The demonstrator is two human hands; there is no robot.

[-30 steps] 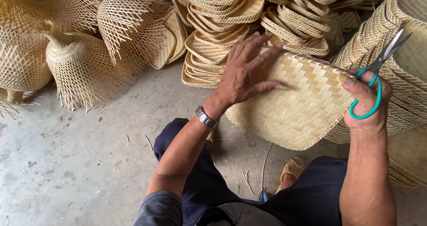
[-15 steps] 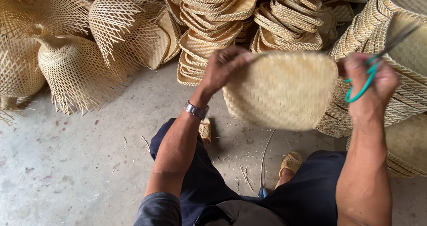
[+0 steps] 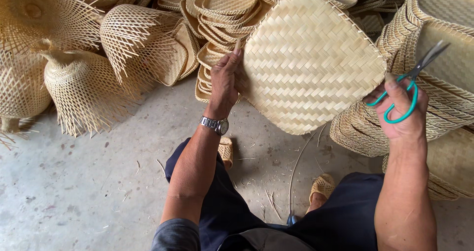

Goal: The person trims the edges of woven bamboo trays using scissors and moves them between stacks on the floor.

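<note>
A flat woven bamboo tray (image 3: 308,63), pale yellow with rounded corners, is held up tilted in front of me. My left hand (image 3: 224,80), with a metal watch on its wrist, grips the tray's left edge. My right hand (image 3: 402,115) touches the tray's lower right corner with its fingertips and holds green-handled scissors (image 3: 407,90), blades pointing up and to the right.
Stacks of woven trays (image 3: 217,14) lie behind the held one, and more stacks (image 3: 444,83) rise at the right. Open-weave bamboo baskets with loose strips (image 3: 84,78) crowd the left. The concrete floor (image 3: 84,192) carries bamboo slivers; my sandalled feet (image 3: 323,186) rest below.
The tray has been turned and lifted nearer to me. My left hand moved from lying across its face to gripping its left edge. My right hand keeps the scissors.
</note>
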